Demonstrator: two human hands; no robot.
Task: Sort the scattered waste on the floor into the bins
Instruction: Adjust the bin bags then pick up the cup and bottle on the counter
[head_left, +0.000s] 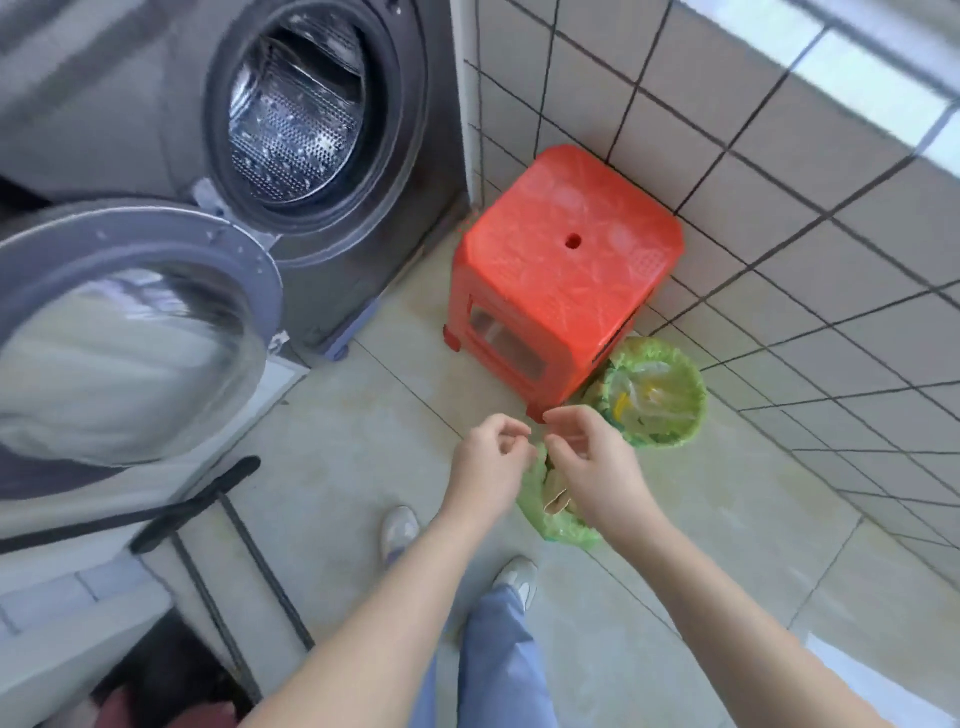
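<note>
Two small bins lined with green bags stand on the tiled floor. The far bin (670, 410) sits by the wall and holds clear plastic and something yellow. The near bin (550, 525) holds brown paper and is partly hidden by my hands. My left hand (488, 462) and my right hand (592, 462) hover close together above the near bin, fingers loosely curled and apart. Nothing shows in either hand. No loose waste is visible on the floor.
A red plastic stool (561, 260) stands just behind the bins in the tiled corner. A grey washing machine (311, 130) with its door (119, 338) swung open fills the left. A black rack (208, 519) and my feet (400, 530) are near.
</note>
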